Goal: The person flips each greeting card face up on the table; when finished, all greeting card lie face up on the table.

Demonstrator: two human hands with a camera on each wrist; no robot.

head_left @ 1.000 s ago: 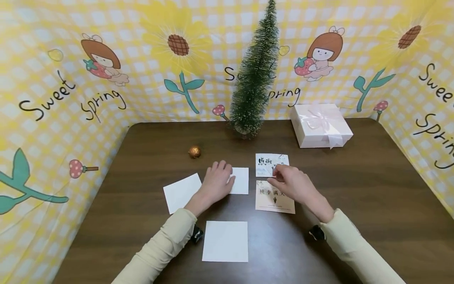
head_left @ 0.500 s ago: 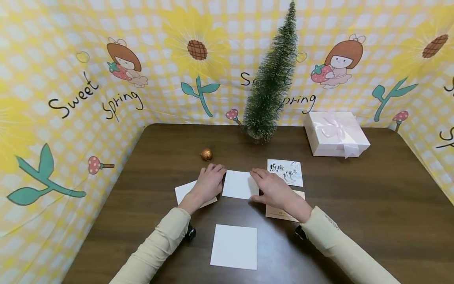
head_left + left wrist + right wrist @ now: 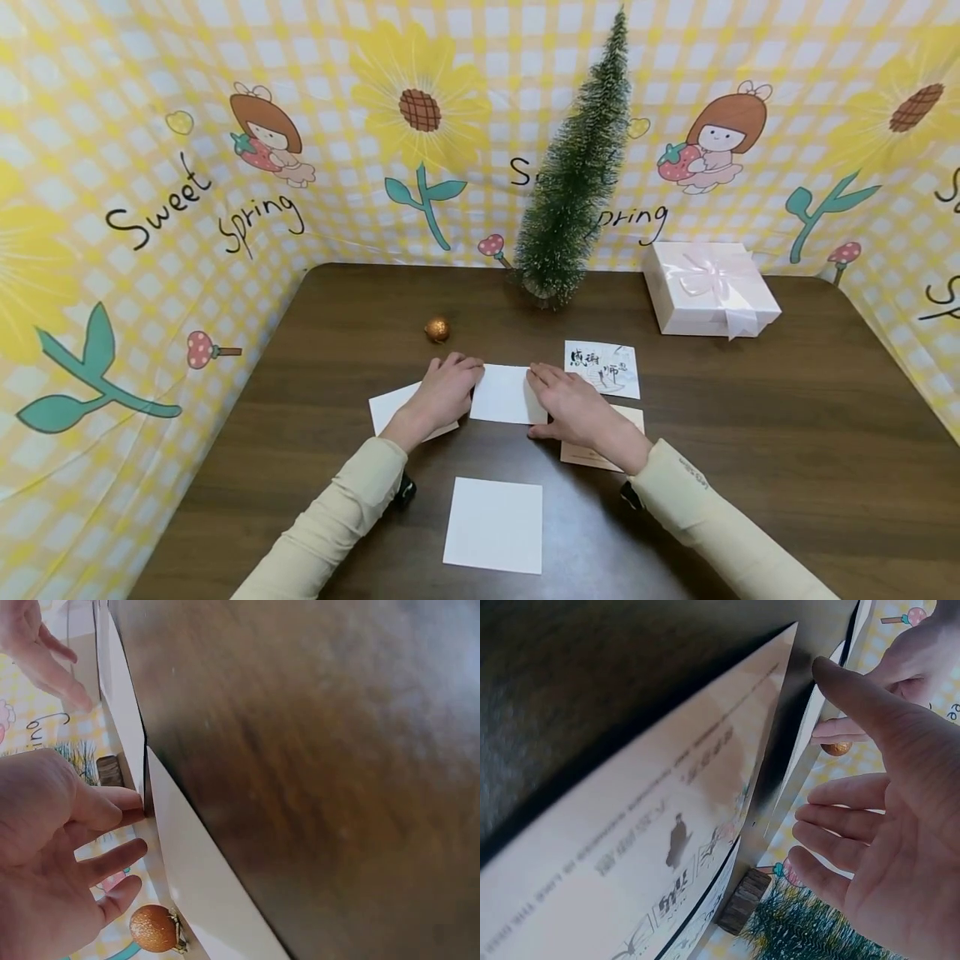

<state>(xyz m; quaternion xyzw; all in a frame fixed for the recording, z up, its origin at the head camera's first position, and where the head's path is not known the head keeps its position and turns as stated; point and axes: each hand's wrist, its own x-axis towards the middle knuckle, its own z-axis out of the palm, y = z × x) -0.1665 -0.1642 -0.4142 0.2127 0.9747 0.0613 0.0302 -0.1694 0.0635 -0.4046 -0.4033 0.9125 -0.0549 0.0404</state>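
**Blank card lying between two ungripping hands**

The blank white card (image 3: 508, 394) is lying on the brown table (image 3: 750, 433), between the hands. At its left edge, the left hand (image 3: 438, 396) is bending its fingers loosely, gripping nothing; at its right edge, the right hand (image 3: 579, 407) is extending relaxed fingers, also gripping nothing. Whether every fingertip is touching, I cannot tell.

The step in hand seems to be straightening this card; the next move is probably calling for light, even contact on both sides.

A slanted white card (image 3: 393, 406) is lying partly behind the left hand, a tan printed card (image 3: 591, 456) partly behind the right, and a calligraphy card (image 3: 600, 369) just beyond. A square white card (image 3: 492, 527) is lying nearer the person; a coppery ball ornament (image 3: 437, 329), bottlebrush tree (image 3: 573, 192) and ribboned gift box (image 3: 712, 292) are sitting farther back.
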